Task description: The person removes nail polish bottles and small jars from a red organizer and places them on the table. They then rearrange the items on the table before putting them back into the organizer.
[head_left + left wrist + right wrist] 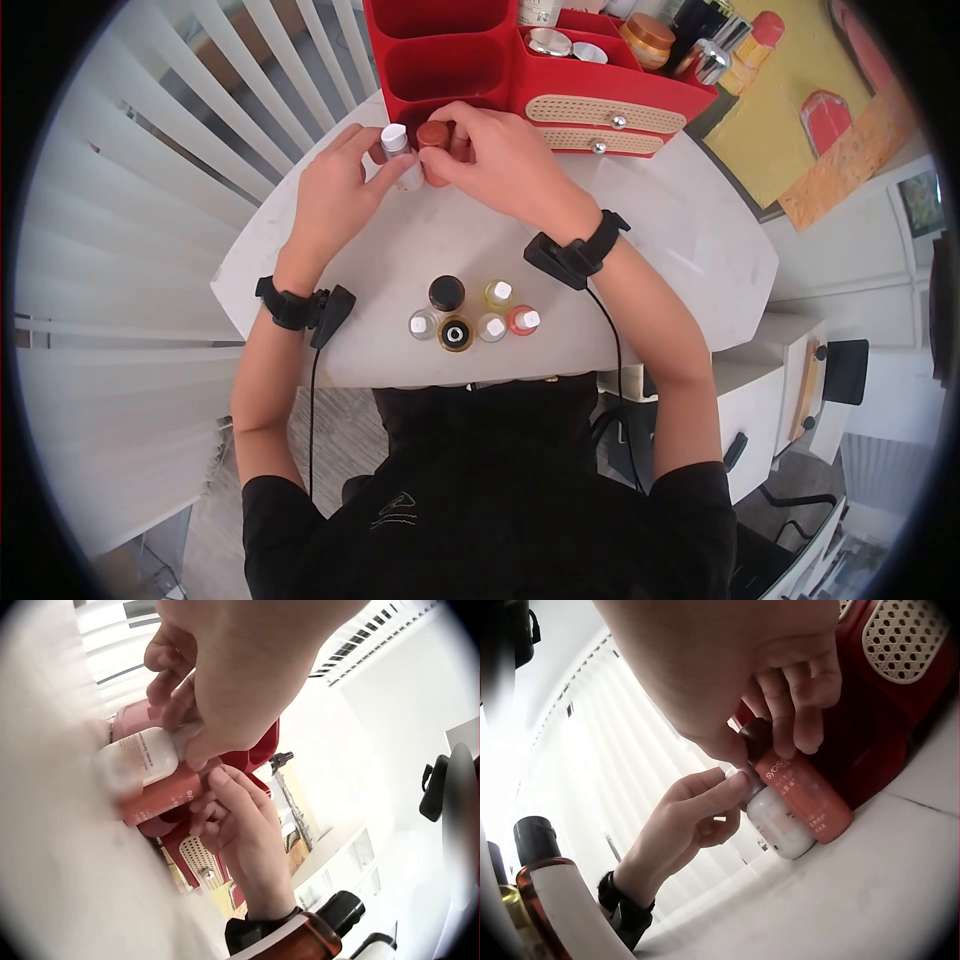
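Observation:
My left hand point(335, 190) pinches a small white bottle point(778, 829) near its white cap point(395, 138). Right beside it, my right hand point(510, 165) grips an orange-red bottle point(804, 799) by its darker reddish-brown cap point(433, 134), thumb on one side and fingers on the other. Both bottles stand side by side at the back of the white table point(350, 255), close in front of the red organizer point(445, 20). In the right wrist view their bases are down at the tabletop, and the orange-red one carries pale lettering.
Nearer the body stands a group of small bottles, among them a black-capped one point(446, 293) and a red one with a white cap point(523, 320). The organizer's drawers point(605, 112) have woven fronts and round knobs; jars point(648, 42) sit above. White blinds point(130, 250) hang at left.

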`<state>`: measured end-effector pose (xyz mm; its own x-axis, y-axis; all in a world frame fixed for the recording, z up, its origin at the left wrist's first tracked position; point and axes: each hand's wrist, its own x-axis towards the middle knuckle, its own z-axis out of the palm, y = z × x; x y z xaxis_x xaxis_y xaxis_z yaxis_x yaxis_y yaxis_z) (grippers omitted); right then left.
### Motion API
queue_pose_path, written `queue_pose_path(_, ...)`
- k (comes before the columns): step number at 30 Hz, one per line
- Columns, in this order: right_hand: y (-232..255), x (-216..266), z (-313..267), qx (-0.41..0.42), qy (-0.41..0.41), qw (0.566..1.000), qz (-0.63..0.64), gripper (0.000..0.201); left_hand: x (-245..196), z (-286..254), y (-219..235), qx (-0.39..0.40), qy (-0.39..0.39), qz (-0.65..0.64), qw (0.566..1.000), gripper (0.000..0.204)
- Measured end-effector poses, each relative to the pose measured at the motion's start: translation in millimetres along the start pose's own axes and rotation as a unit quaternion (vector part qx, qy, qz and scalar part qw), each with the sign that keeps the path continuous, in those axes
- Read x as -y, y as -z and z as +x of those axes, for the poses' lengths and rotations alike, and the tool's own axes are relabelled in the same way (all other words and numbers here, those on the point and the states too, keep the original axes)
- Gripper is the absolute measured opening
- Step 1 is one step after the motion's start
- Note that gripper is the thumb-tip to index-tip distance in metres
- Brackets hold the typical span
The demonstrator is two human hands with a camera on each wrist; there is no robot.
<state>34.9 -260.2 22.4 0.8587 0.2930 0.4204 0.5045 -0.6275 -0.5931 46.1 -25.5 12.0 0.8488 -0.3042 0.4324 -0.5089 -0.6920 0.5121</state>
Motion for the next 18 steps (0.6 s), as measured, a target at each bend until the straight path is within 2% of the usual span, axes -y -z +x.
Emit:
queue_pose_path(6,4,-5,-3,0.024,-0.016,1.0,0.009,0.038,4,-2,2,0.021,-0.018,0.017,0.999,0.032)
queue_pose_path(10,32,-1,-24,-0.005,-0.003,1.0,0.012,0.04,-15,-18,28,0.002,0.0,0.013,1.0,0.032)
queue_pose_path(12,59,8,-37,0.093,-0.017,0.993,0.068,0.039,-32,-29,53,0.071,0.014,-0.024,0.997,0.033)
queue_pose_path(13,69,13,-43,0.094,-0.016,0.993,0.067,0.039,-38,-31,62,0.154,0.013,-0.068,0.986,0.034)
queue_pose_path(14,77,19,-49,0.191,-0.031,0.978,0.071,0.035,-40,-34,67,0.237,0.013,-0.111,0.965,0.035)
queue_pose_path(15,81,26,-53,0.287,-0.044,0.954,0.073,0.031,-42,-38,65,0.236,0.014,-0.112,0.965,0.035)
queue_pose_path(16,83,32,-55,0.289,-0.043,0.954,0.072,0.031,-45,-41,60,0.264,-0.038,-0.134,0.954,0.034)
queue_pose_path(17,83,39,-56,0.328,-0.038,0.943,0.054,0.028,-49,-41,57,0.292,-0.091,-0.156,0.939,0.033)
queue_pose_path(18,83,43,-56,0.365,-0.033,0.93,0.035,0.025,-53,-40,55,0.291,-0.092,-0.156,0.939,0.033)
